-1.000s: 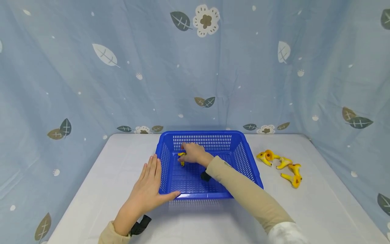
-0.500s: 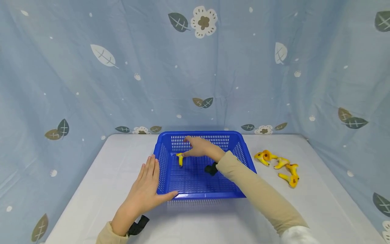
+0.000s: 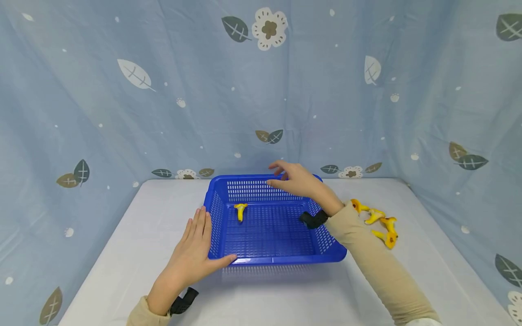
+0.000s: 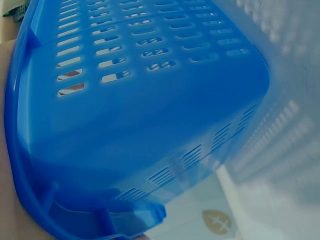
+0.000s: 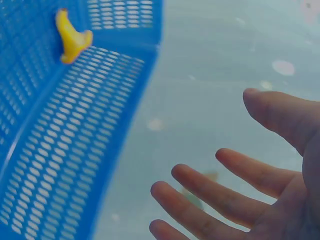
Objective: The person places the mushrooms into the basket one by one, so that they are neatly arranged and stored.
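Observation:
A blue plastic basket [image 3: 272, 260] with slotted walls stands on the white table. Inside it, toward the back left, lies one yellow mushroom [image 3: 240, 212] with a flared cap, seen also in the right wrist view as a yellow mushroom [image 5: 73, 37]. My left hand [image 3: 191, 249] rests with straight fingers along the basket's left wall, its thumb at the front rim. Over the basket's back right part hovers my right hand [image 3: 299, 180], fingers loosely spread and holding nothing. In the left wrist view the basket wall [image 4: 130, 110] fills most of the frame.
Several yellow mushrooms [image 3: 374, 216] lie in a loose group on the table right of the basket, partly covered by the right sleeve [image 3: 375, 258]. A blue leaf-patterned curtain [image 3: 204, 90] hangs behind and beside the white table [image 3: 134, 226].
My right hand has let go of the mushroom inside the basket, then risen and moved right toward the back rim. The left hand stays at the basket's left side.

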Demonstrator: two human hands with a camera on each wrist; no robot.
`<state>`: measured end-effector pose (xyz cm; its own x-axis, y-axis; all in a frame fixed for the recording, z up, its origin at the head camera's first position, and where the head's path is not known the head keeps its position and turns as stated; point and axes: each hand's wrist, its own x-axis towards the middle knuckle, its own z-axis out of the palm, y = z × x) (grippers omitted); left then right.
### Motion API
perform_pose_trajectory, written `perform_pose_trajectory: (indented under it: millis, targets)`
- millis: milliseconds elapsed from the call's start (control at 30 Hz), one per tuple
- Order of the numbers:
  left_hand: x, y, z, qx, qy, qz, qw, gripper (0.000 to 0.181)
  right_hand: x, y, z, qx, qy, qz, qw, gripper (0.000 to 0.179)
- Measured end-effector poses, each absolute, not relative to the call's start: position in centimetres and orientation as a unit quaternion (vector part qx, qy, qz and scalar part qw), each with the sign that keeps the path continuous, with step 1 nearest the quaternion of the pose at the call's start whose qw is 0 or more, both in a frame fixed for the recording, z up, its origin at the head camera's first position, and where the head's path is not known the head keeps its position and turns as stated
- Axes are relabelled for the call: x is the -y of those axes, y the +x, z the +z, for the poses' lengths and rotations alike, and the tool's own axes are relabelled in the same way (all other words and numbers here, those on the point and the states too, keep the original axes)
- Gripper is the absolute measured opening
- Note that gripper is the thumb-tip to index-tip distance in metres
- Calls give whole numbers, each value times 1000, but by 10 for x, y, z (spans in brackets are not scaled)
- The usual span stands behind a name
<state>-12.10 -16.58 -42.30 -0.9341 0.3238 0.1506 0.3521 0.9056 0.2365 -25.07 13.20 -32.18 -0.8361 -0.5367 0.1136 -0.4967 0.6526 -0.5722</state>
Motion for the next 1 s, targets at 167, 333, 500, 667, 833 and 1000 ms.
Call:
perform_pose_trajectory:
  millis: [167, 333, 500, 667, 833, 1000]
  targets:
    - [165, -122, -423, 973, -176, -135, 57, 126, -164, -241, -311, -907, -268, -324, -18, 48]
    - [164, -123, -423, 973, -178, -136, 58, 126, -200, -235, -307, -923, -207, -318, -62, 46]
    - [165, -122, -424, 973, -176, -138, 57, 126, -234, -232, -312, -920, -175, -326, -131, 38]
    - [165, -121, -424, 973, -177, -137, 57, 127, -262, -232, -327, -900, -189, -331, -211, 27]
    - [166, -121, -425, 973, -175, -138, 58, 127, -283, -235, -351, -896, -191, -314, -250, 25]
    - [166, -121, -424, 974, -174, -137, 58, 127, -300, -241, -379, -899, -188, -305, -253, 25]
